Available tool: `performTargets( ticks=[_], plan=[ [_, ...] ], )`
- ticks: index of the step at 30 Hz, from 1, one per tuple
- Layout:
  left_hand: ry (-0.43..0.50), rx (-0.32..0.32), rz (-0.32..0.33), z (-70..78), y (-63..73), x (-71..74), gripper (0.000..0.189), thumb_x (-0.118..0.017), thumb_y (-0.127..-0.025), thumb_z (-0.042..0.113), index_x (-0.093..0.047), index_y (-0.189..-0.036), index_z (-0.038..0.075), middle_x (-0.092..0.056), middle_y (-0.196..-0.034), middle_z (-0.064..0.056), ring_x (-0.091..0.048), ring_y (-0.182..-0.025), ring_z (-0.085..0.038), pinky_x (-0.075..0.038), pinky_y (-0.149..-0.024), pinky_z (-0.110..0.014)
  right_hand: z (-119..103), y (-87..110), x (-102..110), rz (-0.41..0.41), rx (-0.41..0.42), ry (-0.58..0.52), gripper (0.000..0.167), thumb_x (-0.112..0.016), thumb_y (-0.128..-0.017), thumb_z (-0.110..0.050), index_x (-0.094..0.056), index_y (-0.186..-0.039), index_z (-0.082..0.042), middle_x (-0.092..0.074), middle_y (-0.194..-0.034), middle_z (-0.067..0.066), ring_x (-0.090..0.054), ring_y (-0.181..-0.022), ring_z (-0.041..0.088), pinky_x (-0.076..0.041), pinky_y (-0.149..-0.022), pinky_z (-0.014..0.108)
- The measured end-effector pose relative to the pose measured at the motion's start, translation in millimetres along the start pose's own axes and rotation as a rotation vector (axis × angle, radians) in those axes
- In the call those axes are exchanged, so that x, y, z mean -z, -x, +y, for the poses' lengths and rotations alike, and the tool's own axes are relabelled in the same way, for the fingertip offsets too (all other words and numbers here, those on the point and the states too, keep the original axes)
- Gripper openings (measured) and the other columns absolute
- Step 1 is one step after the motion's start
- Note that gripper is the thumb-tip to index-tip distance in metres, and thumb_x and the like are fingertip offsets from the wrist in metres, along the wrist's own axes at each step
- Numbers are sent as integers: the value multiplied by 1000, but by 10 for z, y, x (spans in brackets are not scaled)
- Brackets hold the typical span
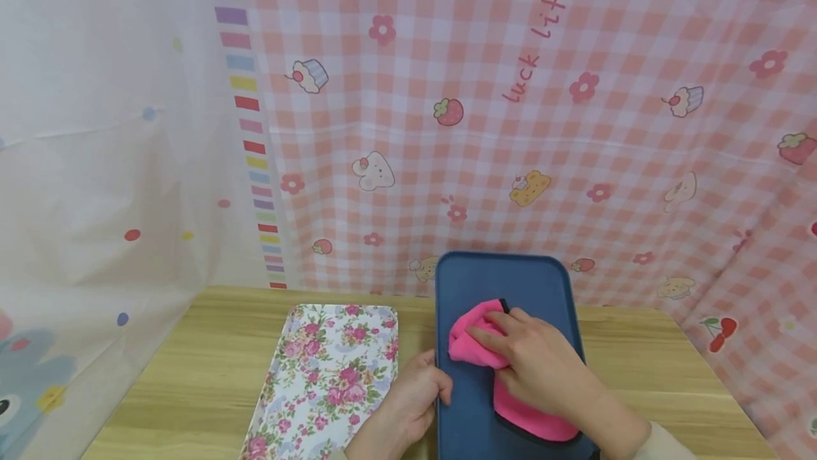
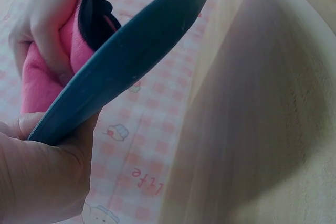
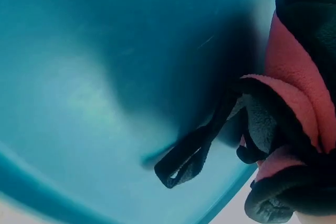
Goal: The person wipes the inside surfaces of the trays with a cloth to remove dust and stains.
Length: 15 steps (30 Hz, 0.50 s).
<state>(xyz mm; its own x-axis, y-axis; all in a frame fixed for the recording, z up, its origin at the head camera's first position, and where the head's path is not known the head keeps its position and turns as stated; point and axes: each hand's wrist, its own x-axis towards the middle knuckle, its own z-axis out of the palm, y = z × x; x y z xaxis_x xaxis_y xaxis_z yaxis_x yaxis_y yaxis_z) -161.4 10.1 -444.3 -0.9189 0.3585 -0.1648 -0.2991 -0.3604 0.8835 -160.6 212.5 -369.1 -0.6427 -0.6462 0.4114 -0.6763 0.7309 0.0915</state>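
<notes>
My left hand (image 1: pixel 411 396) grips the left rim of a dark blue rectangular tray (image 1: pixel 462 279), its thumb over the edge. In the left wrist view, the tray (image 2: pixel 126 56) appears edge-on, slanting away from that hand. A bunched pink cloth (image 1: pixel 472 346) with black trim is held in my right hand (image 1: pixel 542 361) against the tray's inner face. Part of the cloth hangs below the palm. Seen from the right wrist, the cloth (image 3: pixel 299 66) shows a dark grey underside and a black hanging loop (image 3: pixel 184 158) above the tray surface.
A white tray with pink flowers (image 1: pixel 325 375) lies left of the blue one on the wooden table (image 1: pixel 185 375). Behind the table hangs a pink checked curtain (image 1: pixel 408 141); a pale sheet (image 1: pixel 128 162) hangs at the left.
</notes>
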Motion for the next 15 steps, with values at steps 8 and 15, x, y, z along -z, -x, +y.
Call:
performTargets(
  ticks=[8, 15],
  plan=[
    [-1, -7, 15, 11, -6, 21, 71, -41, -54, -13, -60, -123, -5, -69, -103, -5, -63, -91, -17, -51, -74, -25, 85, 160, 19, 11, 1, 34, 56, -74, -69, -3, -77, -124, -14, -73, -118, 15, -64, -95, 28, -58, -74, 40],
    [18, -1, 19, 26, -12, 21, 71, -40, -55, -13, -60, -122, -4, -70, -103, -5, -65, -91, -18, -53, -75, -26, 160, 269, 47, 20, -37, 44, 54, -74, -70, -3, -78, -123, -13, -73, -121, 15, -63, -93, 26, -57, -72, 38]
  ],
)
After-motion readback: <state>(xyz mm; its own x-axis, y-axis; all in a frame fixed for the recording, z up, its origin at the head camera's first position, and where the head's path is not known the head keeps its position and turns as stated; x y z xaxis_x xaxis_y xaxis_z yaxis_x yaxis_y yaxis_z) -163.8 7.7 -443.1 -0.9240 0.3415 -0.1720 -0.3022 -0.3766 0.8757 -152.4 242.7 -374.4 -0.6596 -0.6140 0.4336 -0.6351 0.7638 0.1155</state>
